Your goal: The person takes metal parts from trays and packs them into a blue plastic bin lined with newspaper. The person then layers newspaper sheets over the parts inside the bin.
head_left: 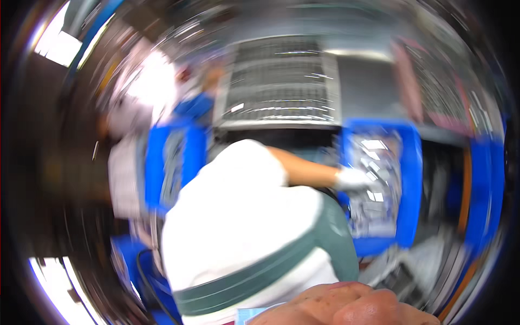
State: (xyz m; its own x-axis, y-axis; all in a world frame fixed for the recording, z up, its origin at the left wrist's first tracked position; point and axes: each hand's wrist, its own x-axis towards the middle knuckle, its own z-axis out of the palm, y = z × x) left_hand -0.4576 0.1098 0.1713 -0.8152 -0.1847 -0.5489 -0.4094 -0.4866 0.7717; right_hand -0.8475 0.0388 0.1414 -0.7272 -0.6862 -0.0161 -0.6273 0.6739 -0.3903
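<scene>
reaching to packets [376, 216]; gloved hand [352, 179] blurred; opening, contact unclear

Pictured right of centre as a loose jumble of silvery-grey pieces [377, 216] inside an open, rectangular blue bin [411, 189], longer front to back than side to side; lying at mixed angles, catching the light in bright white patches, too motion-blurred to tell by exact kind

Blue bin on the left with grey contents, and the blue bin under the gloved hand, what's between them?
The head view shows a white sleeve and bare forearm between the left bin and right bin.
</scene>
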